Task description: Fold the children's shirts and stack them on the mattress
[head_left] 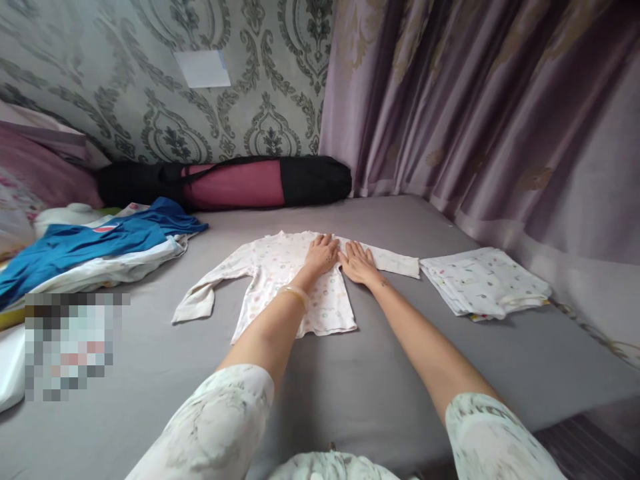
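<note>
- I see one camera, worn on the head, facing forward and down over the bed (390,380).
- It's close: sleeves (215,420) loom along the bottom edge, hands (323,256) mid-frame.
- Farther off, patterned wall (140,67) spans the upper left, curtain (440,100) the upper right.

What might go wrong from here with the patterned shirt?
The sleeve on the picture's left lies bent, so it might crease. The left hand and right hand rest near the other sleeve; pushing unevenly could bunch the shirt. That sleeve's cuff ends right by the folded cloth, so a sweep might disturb it.
</note>
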`<action>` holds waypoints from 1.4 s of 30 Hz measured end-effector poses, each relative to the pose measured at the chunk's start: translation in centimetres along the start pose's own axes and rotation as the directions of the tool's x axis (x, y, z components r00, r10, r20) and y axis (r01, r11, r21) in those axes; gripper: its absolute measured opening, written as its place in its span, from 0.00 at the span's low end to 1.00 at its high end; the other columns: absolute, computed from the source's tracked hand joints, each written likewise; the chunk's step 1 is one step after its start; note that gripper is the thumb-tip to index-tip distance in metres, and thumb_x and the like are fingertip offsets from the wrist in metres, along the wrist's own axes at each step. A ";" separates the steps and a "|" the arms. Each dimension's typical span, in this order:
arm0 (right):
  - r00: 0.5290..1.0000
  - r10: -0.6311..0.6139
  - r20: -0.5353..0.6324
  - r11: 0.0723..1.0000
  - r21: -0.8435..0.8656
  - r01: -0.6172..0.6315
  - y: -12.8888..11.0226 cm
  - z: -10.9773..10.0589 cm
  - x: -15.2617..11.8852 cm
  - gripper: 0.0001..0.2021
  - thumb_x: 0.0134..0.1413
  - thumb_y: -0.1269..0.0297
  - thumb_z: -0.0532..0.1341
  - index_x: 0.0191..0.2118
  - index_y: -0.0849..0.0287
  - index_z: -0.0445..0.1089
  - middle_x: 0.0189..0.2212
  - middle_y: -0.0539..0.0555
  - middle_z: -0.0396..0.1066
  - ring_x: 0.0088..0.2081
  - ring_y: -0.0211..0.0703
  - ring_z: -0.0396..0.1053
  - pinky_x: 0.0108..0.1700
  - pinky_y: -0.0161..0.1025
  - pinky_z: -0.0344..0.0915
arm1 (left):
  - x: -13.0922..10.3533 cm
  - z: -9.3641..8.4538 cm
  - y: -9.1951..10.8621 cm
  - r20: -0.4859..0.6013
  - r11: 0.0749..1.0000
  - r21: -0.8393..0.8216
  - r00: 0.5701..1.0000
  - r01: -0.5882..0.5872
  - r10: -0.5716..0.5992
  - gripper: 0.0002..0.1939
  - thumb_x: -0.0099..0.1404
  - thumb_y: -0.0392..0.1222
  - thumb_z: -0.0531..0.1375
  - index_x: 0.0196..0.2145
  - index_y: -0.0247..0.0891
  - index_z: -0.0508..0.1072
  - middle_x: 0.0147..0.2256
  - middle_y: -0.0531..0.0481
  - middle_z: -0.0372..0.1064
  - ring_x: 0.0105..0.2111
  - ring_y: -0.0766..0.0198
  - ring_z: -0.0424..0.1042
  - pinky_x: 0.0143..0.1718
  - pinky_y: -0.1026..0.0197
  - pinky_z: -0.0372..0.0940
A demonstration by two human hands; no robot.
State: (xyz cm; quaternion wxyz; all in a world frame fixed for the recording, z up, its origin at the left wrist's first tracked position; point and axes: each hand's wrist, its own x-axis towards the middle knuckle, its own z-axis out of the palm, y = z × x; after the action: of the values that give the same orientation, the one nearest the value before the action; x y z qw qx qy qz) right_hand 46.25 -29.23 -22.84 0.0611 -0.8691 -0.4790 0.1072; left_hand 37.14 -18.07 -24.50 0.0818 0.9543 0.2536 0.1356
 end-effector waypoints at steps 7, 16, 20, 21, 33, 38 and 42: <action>0.993 0.118 0.026 0.993 -0.031 -0.117 2.4 -0.9 -1.7 0.34 0.66 0.49 0.34 0.71 0.63 0.40 0.71 0.58 0.34 0.70 0.53 0.32 0.67 0.60 0.32 | 0.1 0.5 -0.2 -0.034 1.000 0.008 0.999 -0.018 0.018 0.22 0.73 0.46 0.45 0.59 0.42 0.65 0.63 0.44 0.57 0.61 0.50 0.54 0.60 0.48 0.54; 0.961 0.276 0.019 0.959 -0.065 -0.275 6.2 -1.7 -3.9 0.31 0.66 0.47 0.34 0.70 0.50 0.42 0.71 0.58 0.36 0.69 0.61 0.34 0.65 0.62 0.34 | 0.3 0.6 -0.5 -0.012 1.000 0.011 1.000 -0.018 0.018 0.22 0.73 0.46 0.44 0.60 0.44 0.65 0.64 0.45 0.56 0.62 0.50 0.54 0.61 0.47 0.54; 0.941 0.333 -0.050 0.936 -0.104 -0.337 6.9 -1.7 -4.4 0.30 0.67 0.51 0.36 0.69 0.56 0.47 0.70 0.63 0.40 0.69 0.60 0.38 0.65 0.61 0.35 | 0.5 0.1 0.0 0.083 1.000 -0.006 0.997 0.008 -0.007 0.23 0.73 0.47 0.43 0.61 0.42 0.62 0.65 0.42 0.53 0.64 0.50 0.51 0.61 0.46 0.52; 0.945 0.319 -0.077 0.938 -0.115 -0.326 6.9 -1.6 -4.5 0.30 0.67 0.52 0.37 0.69 0.57 0.47 0.70 0.64 0.40 0.69 0.59 0.37 0.65 0.61 0.34 | 0.5 -0.1 0.3 0.103 1.000 -0.010 0.994 0.024 -0.023 0.24 0.73 0.47 0.43 0.62 0.41 0.61 0.66 0.41 0.51 0.65 0.49 0.50 0.62 0.46 0.51; 0.988 0.022 -0.155 0.995 -0.093 -0.037 2.1 -1.6 -2.4 0.28 0.67 0.57 0.40 0.68 0.62 0.51 0.69 0.64 0.43 0.69 0.55 0.40 0.66 0.58 0.36 | -4.2 -4.7 1.8 0.246 1.000 0.015 0.969 -0.018 0.014 0.22 0.71 0.51 0.46 0.57 0.36 0.60 0.59 0.36 0.59 0.62 0.50 0.55 0.59 0.46 0.53; 0.970 -0.240 -0.036 0.971 -0.010 0.240 -4.7 -0.5 0.7 0.29 0.67 0.58 0.40 0.68 0.65 0.48 0.70 0.60 0.42 0.70 0.47 0.37 0.68 0.50 0.33 | -6.9 -7.3 -0.3 0.280 0.995 0.104 0.959 0.012 -0.041 0.17 0.70 0.44 0.49 0.54 0.35 0.62 0.56 0.35 0.61 0.59 0.50 0.58 0.57 0.48 0.57; 0.967 -0.256 0.000 0.967 0.000 0.256 -8.5 0.7 3.2 0.30 0.67 0.56 0.40 0.69 0.68 0.45 0.70 0.60 0.40 0.70 0.47 0.35 0.68 0.49 0.31 | -9.6 -8.8 -2.7 0.283 0.985 0.164 0.954 0.051 -0.096 0.17 0.69 0.42 0.51 0.54 0.36 0.62 0.55 0.35 0.62 0.60 0.50 0.58 0.57 0.47 0.57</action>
State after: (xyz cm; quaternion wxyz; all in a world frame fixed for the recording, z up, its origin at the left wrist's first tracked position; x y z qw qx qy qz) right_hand 40.78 -22.01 -22.12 0.0745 -0.8000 -0.5871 0.0987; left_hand 25.19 -19.85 -18.80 0.0486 0.9571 0.2840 -0.0289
